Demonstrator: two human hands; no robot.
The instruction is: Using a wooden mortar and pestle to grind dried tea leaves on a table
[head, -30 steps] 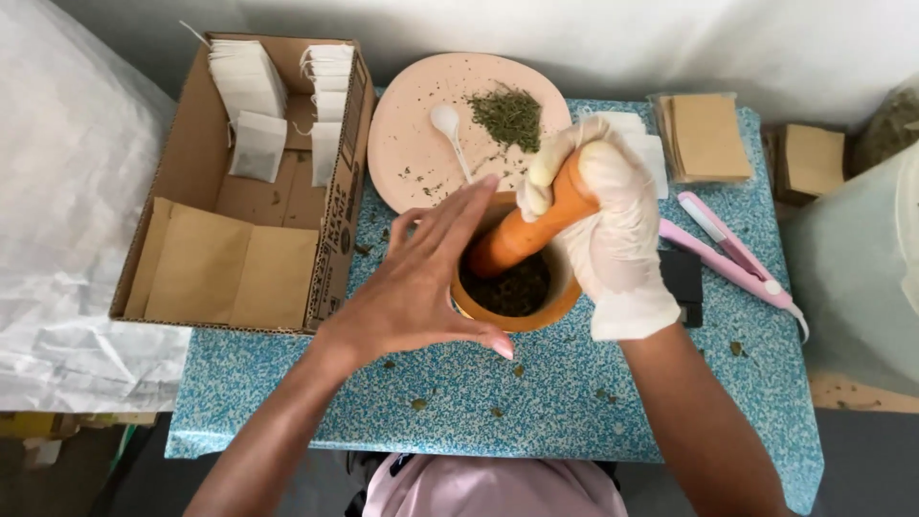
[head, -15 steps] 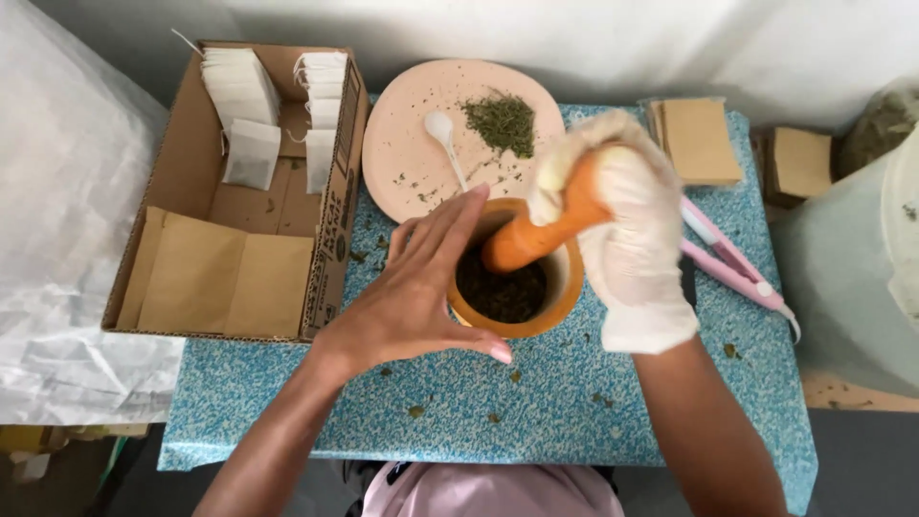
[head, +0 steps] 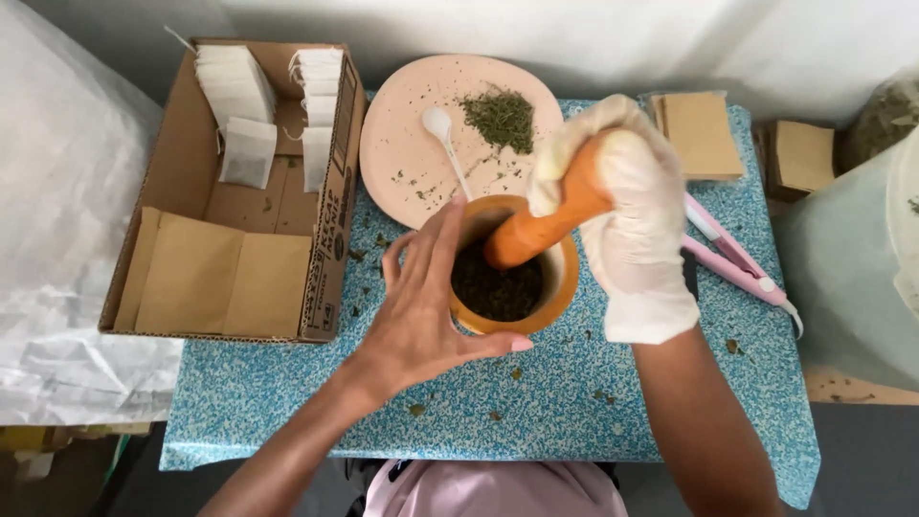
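Blue speckled counter (head: 574, 402) strewn with leaf flakes, orange mortar (head: 515, 278) at centre, gloved right hand (head: 627, 220) gripping pestle (head: 546, 222), bare left hand (head: 421, 306) spread wide against mortar's 9 o'clock side, cardboard box (head: 235, 191) at 9 o'clock, pink plate (head: 412, 144) at 12.

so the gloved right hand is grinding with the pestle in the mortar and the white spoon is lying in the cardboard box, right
Not quite. The head view shows the white spoon lying on the pink plate, not in the cardboard box. The gloved right hand does hold the pestle in the mortar.

pestle (head: 541, 225) top: hidden inside the gloved right hand (head: 632, 230);
mortar (head: 555, 287) left rim: behind the left hand (head: 421, 306);
hair straightener (head: 737, 263): partly covered
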